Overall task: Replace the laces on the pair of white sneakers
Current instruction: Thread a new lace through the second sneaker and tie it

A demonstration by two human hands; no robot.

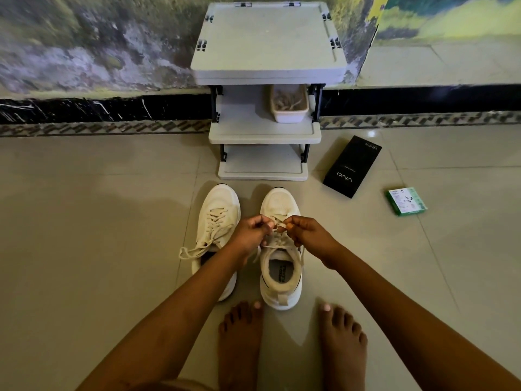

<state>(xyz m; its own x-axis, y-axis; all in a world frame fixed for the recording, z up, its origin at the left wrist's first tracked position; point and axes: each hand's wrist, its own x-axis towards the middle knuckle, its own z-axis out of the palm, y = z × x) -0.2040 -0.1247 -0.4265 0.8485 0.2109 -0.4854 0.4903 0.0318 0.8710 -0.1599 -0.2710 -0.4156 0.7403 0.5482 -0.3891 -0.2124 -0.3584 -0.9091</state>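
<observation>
Left sneaker (218, 221): stood on the tiled floor (84, 207), toe toward 12 o'clock; its cream lace (197, 249) is still threaded, with loose ends trailed off toward 8 o'clock.
Left hand (249, 232): held over the gap between the two shoes; its fingers (266, 221) are curled and a lace is pinched by them.
Right sneaker's lace (279, 222): gripped from both sides at the lower eyelets, a short stretch being seen between the two hands.
Right sneaker (280, 266): set just beside the left one at its 3 o'clock, toe toward 12 o'clock, heel near the bare feet (239, 342); the insole is exposed.
Right hand (307, 230): placed over the tongue area; the same lace is pinched by its curled fingertips (290, 222).
Shelf unit (265, 66): grey, three-tiered, stood against the wall at 12 o'clock from the sneakers; a white tray (289, 115) is kept on its middle tier.
Black box (352, 166): laid on the floor at 2 o'clock from the right sneaker.
Green box (406, 201): laid farther out, at 3 o'clock.
</observation>
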